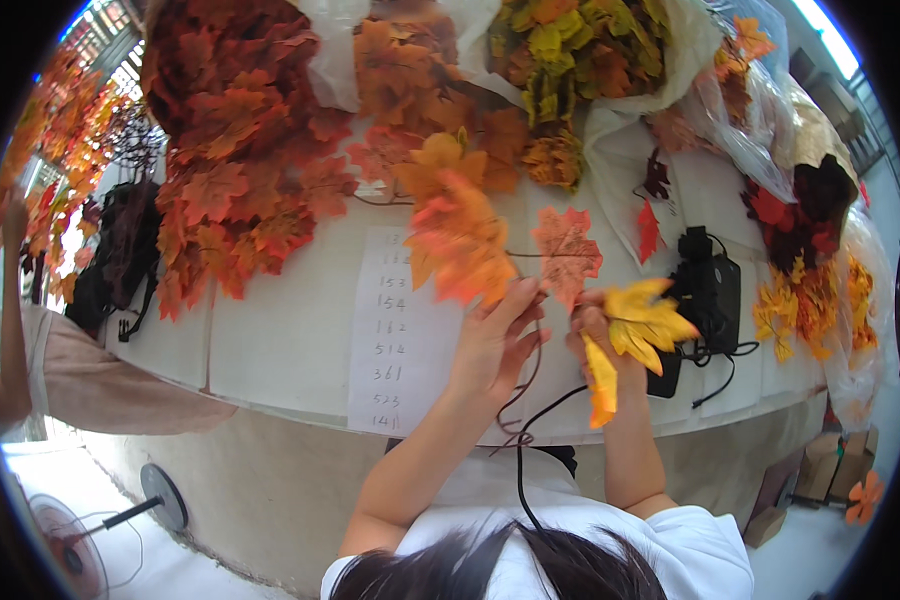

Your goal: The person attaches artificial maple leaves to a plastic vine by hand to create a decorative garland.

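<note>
My left hand (498, 335) is closed in a pinch on the brown stem (532, 370) of an artificial maple leaf spray; the stem trails down to the table edge. Above that hand, blurred orange leaves (458, 245) spread to the left. A pinkish-red maple leaf (568, 250) stands upright between my two hands. Closed beside it, my right hand (592, 322) grips yellow maple leaves (645, 318); one folds down over the wrist. Exactly where the fingertips meet the stems is partly hidden.
Heaps of red leaves (240, 150), orange leaves (405, 70) and yellow-green leaves (575, 50) line the far side. A handwritten paper sheet (378, 330) lies left of me. A black device (708, 295) with cables sits right. Another person's arm (12, 300) shows at far left.
</note>
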A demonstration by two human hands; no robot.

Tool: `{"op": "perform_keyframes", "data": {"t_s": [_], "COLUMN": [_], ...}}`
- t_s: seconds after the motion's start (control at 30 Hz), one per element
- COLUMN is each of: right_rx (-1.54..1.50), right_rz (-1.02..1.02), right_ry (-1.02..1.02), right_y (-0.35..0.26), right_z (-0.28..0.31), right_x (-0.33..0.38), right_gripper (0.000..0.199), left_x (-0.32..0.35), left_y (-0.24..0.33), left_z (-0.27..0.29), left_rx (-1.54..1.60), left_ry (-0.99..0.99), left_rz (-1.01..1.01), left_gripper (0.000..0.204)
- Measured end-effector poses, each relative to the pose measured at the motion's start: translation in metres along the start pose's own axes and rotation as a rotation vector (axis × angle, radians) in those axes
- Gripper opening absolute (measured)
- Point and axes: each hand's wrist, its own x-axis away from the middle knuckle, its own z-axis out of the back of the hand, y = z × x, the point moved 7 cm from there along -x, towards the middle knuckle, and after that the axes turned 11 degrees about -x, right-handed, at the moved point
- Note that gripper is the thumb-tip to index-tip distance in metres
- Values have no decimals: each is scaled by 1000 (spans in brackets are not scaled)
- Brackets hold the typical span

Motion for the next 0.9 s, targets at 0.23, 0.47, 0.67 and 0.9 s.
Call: {"op": "perform_keyframes", "data": {"t_s": [0.23,0.47,0.67,0.9], "right_rx": [144,672,406,351], "right_rz": [-16,180,-25,43], "right_ry": [-165,-284,-198,-188], "right_y": [2,-10,11,8], "right_z": [-40,-59,-37,-37], "right_x": [6,15,8,7], "right_gripper": [20,13,14,15], "left_x": [27,37,30,33], "left_y": [15,39,24,28], "left_z": [-3,-4,-1,-6], "left_rx": [-57,-356,-96,-146], "left_ry": [8,47,-13,-6], "left_rz": [-122,-349,-164,-167], "left_gripper": [15,12,10,11]}}
